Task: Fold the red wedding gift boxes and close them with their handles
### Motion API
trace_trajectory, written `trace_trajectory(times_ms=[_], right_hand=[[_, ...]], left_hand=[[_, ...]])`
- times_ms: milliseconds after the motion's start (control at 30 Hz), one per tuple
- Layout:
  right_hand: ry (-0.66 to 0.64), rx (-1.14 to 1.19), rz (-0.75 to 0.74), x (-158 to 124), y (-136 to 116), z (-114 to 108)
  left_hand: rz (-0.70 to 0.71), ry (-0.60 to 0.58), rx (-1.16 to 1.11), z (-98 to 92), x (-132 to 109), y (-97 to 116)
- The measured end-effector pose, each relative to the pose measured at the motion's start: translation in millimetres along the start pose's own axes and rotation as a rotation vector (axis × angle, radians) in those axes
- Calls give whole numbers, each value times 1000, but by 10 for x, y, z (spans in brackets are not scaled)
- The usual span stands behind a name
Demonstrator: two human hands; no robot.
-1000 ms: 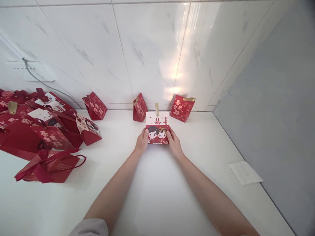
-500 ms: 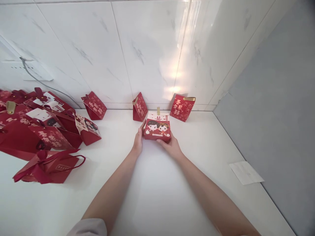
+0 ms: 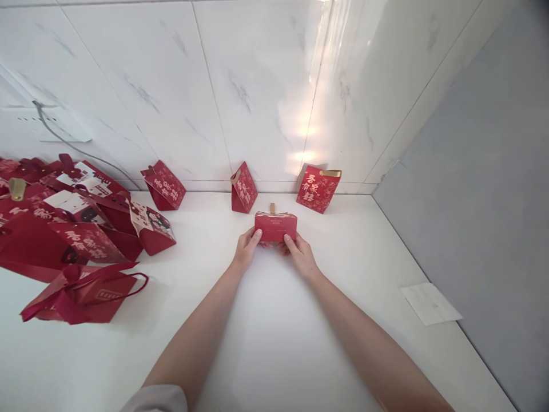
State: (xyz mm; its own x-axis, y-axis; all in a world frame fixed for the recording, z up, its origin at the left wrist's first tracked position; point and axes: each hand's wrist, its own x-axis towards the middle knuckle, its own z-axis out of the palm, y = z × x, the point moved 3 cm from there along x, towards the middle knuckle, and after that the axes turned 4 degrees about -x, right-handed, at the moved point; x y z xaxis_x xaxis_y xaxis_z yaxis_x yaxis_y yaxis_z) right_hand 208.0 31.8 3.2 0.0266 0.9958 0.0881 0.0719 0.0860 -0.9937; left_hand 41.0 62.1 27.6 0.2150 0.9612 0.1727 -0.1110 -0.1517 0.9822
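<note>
A red gift box (image 3: 275,227) is held between both hands over the white counter, its plain side with small print facing me and a gold tab showing above it. My left hand (image 3: 246,247) grips its left end, thumb on the front face. On the right end my right hand (image 3: 301,253) closes in the same way, its thumb on the front and the fingers partly hidden underneath. Behind the box stand a narrow red gift box (image 3: 244,187) to the left and a wider red gift box (image 3: 318,188) to the right, both near the tiled wall.
Another red gift box (image 3: 163,185) stands farther left by the wall. Several red boxes and bags crowd the left side, with a ribbon-handled red bag (image 3: 92,294) in front. A white paper (image 3: 431,303) lies at the right edge. A grey cable (image 3: 86,151) runs down the wall.
The held box has been tipped in the hands: its cartoon-printed face is turned out of sight and its plain red side faces me. Both thumbs now lie on that side.
</note>
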Motion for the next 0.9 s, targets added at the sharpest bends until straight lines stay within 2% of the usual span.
trace_trajectory(times_ms=[567, 900], right_hand=[[-27, 23, -15, 9, -1, 4], [-26, 23, -16, 9, 2, 9]], left_hand=[[-6, 37, -26, -50, 12, -96], [-7, 27, -23, -34, 13, -70]])
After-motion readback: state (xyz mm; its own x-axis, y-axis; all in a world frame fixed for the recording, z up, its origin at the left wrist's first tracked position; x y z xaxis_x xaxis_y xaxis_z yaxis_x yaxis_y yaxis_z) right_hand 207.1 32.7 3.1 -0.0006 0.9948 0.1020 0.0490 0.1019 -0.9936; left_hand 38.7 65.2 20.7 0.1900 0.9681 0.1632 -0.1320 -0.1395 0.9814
